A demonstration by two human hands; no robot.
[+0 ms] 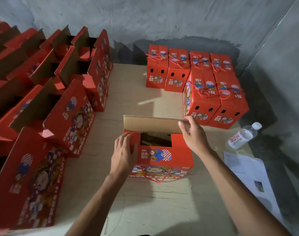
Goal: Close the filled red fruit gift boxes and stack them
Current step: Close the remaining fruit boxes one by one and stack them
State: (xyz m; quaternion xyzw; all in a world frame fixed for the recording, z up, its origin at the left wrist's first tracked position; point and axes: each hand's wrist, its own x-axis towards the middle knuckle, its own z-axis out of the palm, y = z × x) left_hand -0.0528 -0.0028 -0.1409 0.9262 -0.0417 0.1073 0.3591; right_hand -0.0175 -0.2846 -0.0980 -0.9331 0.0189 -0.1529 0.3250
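My left hand (124, 155) lies flat on the red cardboard "FRESH FRUIT" gift box (164, 156) mid-worktop; my right hand (193, 135) pinches its raised brown flap (152, 124). Closed boxes (215, 99) stacked at far right corner.

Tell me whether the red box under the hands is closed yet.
Not closed: the red cardboard gift box shows a dark gap on top, and its brown far flap stands raised.

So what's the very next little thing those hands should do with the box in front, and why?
Probably fold the far flap forward and down. The right hand already pinches its corner, the flap stands up, and the box shows a gap on top, while the left hand steadies the near panel.
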